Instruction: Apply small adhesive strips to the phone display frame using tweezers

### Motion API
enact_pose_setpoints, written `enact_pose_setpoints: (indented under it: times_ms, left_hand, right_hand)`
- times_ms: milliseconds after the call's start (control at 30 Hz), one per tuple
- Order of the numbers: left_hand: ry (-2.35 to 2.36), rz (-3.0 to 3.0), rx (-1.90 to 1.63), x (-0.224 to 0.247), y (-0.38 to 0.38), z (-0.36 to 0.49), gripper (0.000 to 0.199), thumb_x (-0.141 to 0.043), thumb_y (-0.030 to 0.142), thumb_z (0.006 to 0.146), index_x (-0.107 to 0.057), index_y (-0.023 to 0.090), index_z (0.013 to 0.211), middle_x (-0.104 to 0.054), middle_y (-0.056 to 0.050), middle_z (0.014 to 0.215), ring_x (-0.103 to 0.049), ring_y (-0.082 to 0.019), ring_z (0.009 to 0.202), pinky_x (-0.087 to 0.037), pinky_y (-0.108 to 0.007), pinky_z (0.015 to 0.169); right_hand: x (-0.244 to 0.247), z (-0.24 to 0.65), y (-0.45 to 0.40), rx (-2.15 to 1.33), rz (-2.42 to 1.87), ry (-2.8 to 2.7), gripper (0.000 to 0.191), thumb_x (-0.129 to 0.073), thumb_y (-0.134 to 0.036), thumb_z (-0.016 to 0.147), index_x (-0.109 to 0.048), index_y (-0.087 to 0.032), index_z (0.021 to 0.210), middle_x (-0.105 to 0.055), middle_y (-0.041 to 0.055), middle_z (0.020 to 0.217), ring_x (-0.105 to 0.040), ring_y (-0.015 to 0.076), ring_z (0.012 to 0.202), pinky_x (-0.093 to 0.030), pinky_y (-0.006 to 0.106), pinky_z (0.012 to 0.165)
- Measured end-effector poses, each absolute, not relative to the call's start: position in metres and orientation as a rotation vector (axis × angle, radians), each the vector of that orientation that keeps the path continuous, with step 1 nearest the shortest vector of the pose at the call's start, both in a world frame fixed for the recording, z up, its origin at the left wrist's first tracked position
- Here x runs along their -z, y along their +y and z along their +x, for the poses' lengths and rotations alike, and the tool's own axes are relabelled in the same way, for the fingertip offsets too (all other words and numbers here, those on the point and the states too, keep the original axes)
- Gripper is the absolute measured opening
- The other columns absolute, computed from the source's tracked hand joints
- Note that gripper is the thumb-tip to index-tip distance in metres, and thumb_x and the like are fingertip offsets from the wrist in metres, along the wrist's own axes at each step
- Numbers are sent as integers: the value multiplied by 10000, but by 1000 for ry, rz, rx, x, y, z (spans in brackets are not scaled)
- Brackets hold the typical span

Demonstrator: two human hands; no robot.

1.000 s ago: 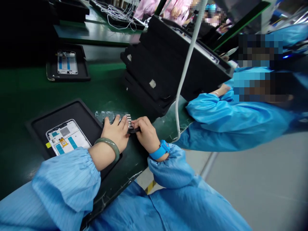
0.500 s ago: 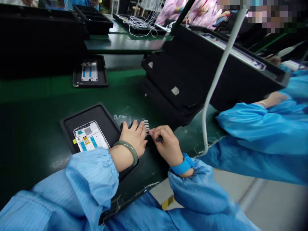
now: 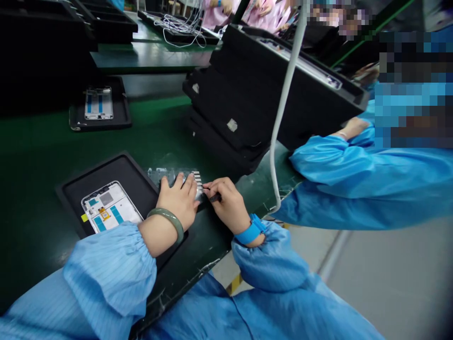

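My left hand (image 3: 179, 198) lies flat with fingers spread, pressing on a clear plastic sheet (image 3: 155, 174) on the table. Small pale grey strips (image 3: 197, 178) stand in a row at the sheet's right end, just past my left fingertips. In my right hand (image 3: 228, 204), thumb and fingers pinch slim dark tweezers (image 3: 214, 197), mostly hidden by the fingers; their thin tip is at the strips. Left of my left hand, a white phone frame (image 3: 112, 204) with blue strips and an orange flex piece sits in a black tray (image 3: 136, 177), partly covered by my sleeve.
Farther back is a second black tray (image 3: 122, 101) with another phone frame (image 3: 99, 104). Stacked black trays (image 3: 226, 108) rise at the centre right, behind a white hanging cable (image 3: 283, 104). A co-worker's blue sleeve (image 3: 329, 160) is at the right. The table edge (image 3: 208, 267) runs close below my hands.
The whole view has shifted, so things appear farther left and slightly higher. My left hand stays on the sheet, and my right hand keeps its pinch beside the strips.
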State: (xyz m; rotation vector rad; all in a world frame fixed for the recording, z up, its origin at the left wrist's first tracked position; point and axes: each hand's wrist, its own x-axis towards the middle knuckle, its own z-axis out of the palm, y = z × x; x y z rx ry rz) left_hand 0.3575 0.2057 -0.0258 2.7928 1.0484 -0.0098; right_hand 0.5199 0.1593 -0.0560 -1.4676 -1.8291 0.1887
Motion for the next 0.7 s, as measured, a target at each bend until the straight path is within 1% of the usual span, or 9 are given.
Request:
enact_pose_setpoints:
  times_ms: [133,267,333,500,600,700]
  left_hand:
    - [1039,2793,31,24,206,357,494,-312,314,909,-346,135,1368,-291,-70,1471,-295,-291,1317,-302,-597,979]
    - [1035,2792,49,23,206,357,494,-299,316,914,-341,137,1372,-285,-69,1472,-287,-288,1324,-305,-595,979]
    - [1040,2790,55,23,206,357,493,-299,323,917,-341,138,1372,-283,-69,1472,-284,-286,1326,-307,-593,979]
    - [1055,2784,53,22,206,358,482,-299,333,925,-351,147,1367,-287,-66,1471,-283,-284,1326,-303,-592,981]
    - [1055,2781,49,23,205,359,482,-297,335,927,-349,147,1368,-291,-71,1470,-280,-286,1328,-296,-593,984]
    - [1053,2779,45,23,205,358,481,-297,332,928,-344,152,1371,-292,-76,1469,-281,-288,1328,-295,-596,980]
  right_hand:
    - [52,517,157,-178,-1466,-1930,247,-422,34,783,-413,-207,735,-479,55,862,-574,195,892,-518,357,746]
    - [51,513,156,-133,-1500,-2014,265,-356,54,780,-401,-204,735,-473,71,877,-556,200,917,-518,358,753]
    - [50,513,157,-144,-1496,-1994,255,-368,41,790,-402,-202,725,-472,64,861,-556,193,894,-516,353,749]
    - [46,515,156,-174,-1449,-1820,246,-481,-28,826,-399,-196,667,-484,31,792,-583,159,792,-508,310,691]
    - [47,516,152,-158,-1449,-1779,250,-502,-57,841,-404,-194,656,-492,28,796,-600,158,801,-509,308,690]
    - [51,516,149,-197,-1464,-1810,237,-488,-58,846,-406,-197,673,-497,37,817,-600,172,838,-517,333,721]
